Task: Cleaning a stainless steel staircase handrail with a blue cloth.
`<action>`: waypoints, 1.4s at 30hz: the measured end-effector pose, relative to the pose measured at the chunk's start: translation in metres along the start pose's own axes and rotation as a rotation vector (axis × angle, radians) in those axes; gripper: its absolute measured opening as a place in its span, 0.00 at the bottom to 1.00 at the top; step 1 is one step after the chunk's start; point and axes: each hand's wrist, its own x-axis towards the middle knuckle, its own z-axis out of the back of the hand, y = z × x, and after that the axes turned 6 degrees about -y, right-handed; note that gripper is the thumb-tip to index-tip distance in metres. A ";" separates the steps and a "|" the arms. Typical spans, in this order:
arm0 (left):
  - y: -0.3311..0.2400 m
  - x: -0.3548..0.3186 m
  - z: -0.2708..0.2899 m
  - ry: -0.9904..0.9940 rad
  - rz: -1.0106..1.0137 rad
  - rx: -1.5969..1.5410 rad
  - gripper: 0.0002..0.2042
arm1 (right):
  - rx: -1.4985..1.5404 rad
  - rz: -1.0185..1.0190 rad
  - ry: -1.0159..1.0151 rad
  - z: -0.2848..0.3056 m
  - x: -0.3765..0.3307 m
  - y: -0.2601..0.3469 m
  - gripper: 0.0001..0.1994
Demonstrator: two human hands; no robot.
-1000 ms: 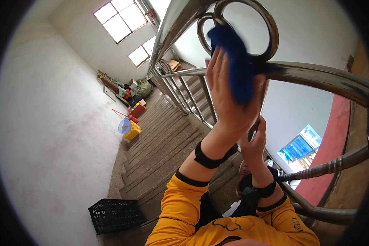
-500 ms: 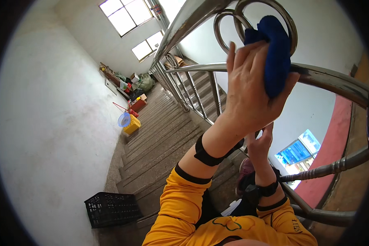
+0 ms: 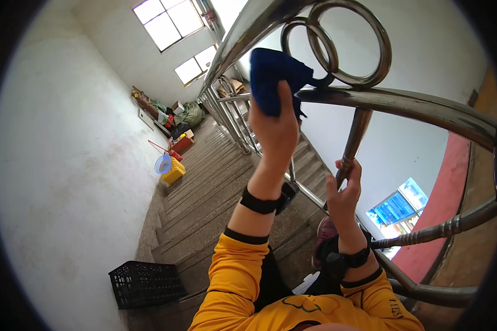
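A dark blue cloth (image 3: 273, 77) is bunched in my left hand (image 3: 273, 135), the thumb lying across it. It lies over the lower of the two metal handrails (image 3: 419, 107), just left of the pair of interlocked metal rings (image 3: 381, 49), and hides the rail behind it. A loose edge of the cloth reaches the foot of the smaller ring. Lower down, my right hand (image 3: 345, 198) has its fingers round an upright metal baluster (image 3: 356, 135) below that rail. Black bands circle both my wrists.
Stairs (image 3: 215, 204) run down and away along a white wall (image 3: 66, 165). A black plastic crate (image 3: 146, 284) stands by the wall at lower left. Farther down are a yellow basket (image 3: 173, 170), a light blue basin (image 3: 163, 164) and piled bags (image 3: 190, 115).
My left hand has moved left with the cloth, from the rings to the rail beside them. The rings and the baluster in my right hand now show more fully.
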 end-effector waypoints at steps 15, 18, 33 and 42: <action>0.004 0.035 -0.015 0.355 0.240 0.021 0.23 | 0.024 0.024 -0.036 0.002 0.000 0.000 0.24; -0.012 0.036 -0.008 0.431 0.515 -0.059 0.24 | 0.026 0.009 -0.029 0.001 0.000 -0.002 0.24; 0.017 0.056 -0.022 0.585 0.420 -0.036 0.26 | -0.034 0.118 0.009 0.006 -0.002 -0.006 0.26; 0.027 0.058 -0.016 0.589 0.413 0.010 0.29 | -0.448 0.179 0.539 0.120 -0.088 0.018 0.05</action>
